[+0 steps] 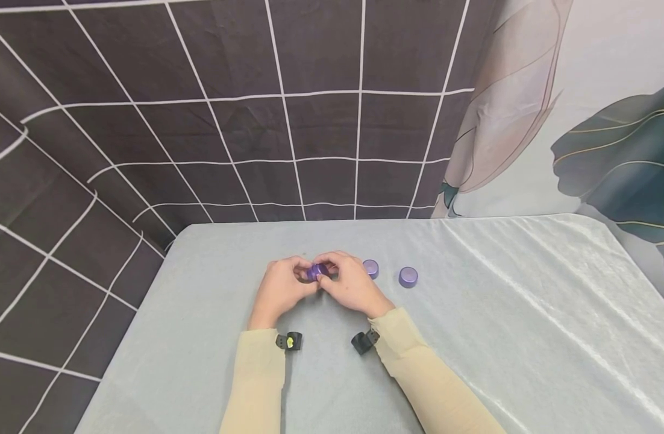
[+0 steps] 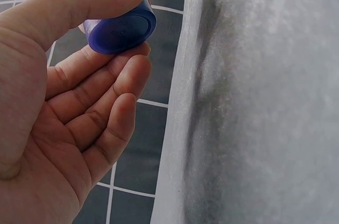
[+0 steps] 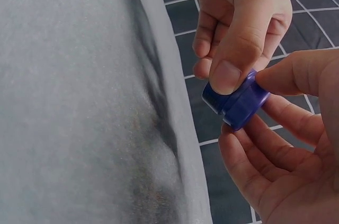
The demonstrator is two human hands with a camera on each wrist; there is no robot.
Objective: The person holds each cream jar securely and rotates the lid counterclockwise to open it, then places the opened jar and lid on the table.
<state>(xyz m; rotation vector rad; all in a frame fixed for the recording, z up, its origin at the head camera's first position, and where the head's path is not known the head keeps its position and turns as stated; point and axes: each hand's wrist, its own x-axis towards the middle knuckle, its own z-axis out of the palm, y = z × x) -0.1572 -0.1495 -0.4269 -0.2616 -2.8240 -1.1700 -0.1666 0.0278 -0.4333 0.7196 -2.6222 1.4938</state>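
Both hands hold a small purple round container between them, just above the table. In the right wrist view the container is tilted, with a groove dividing it into two sections. My left hand pinches one section with thumb and fingers. My right hand grips the other section from the opposite side. In the left wrist view the flat round end of the container faces the camera. Whether the two sections are joined or only pressed together, I cannot tell.
To the right of the hands, a purple round piece lies on the table, close to the right hand. Farther right is a similar purple round piece. A light grey cloth covers the table. Dark gridded fabric hangs behind it.
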